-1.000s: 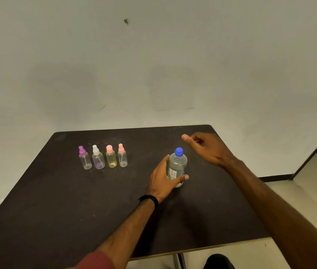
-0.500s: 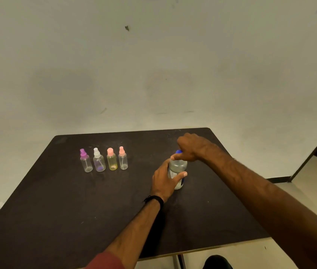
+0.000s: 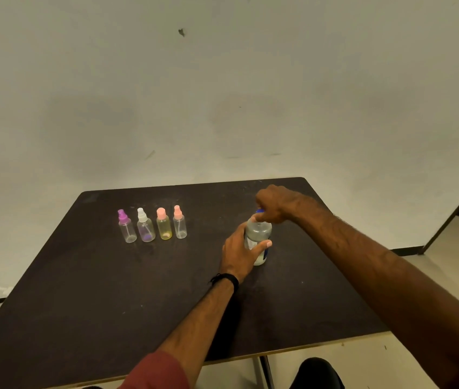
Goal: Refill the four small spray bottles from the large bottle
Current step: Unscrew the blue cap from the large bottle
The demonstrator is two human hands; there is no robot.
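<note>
A dark, matte desk (image 3: 82, 290) with rounded corners and a pale edge fills the lower part of the frame, set against a plain off-white wall (image 3: 222, 94).

The large bottle (image 3: 258, 237) stands upright on the desk right of centre. It is clear plastic, cylindrical with a rounded shoulder, carries a printed label low on its body, and is closed by a blue cap (image 3: 260, 211).

The left hand (image 3: 241, 252) grips the bottle body, with fingers wrapped behind it and the thumb across the front over the label. A black band (image 3: 226, 279) sits on that wrist, and a red sleeve (image 3: 158, 372) shows at the bottom edge.

The right hand (image 3: 277, 203) is above the bottle, its curled fingers pinching the blue cap, most of which they hide.

Four small spray bottles stand upright in a close row at the left centre of the desk, well apart from the large bottle. Each is clear, cylindrical plastic. From left to right:
- purple-topped spray bottle (image 3: 125, 227);
- white-topped spray bottle (image 3: 144, 226), with a violet tint at its base;
- yellowish spray bottle (image 3: 163, 224) with a pink cap;
- pink-topped spray bottle (image 3: 179, 223), narrow, with a visible dip tube.
</note>
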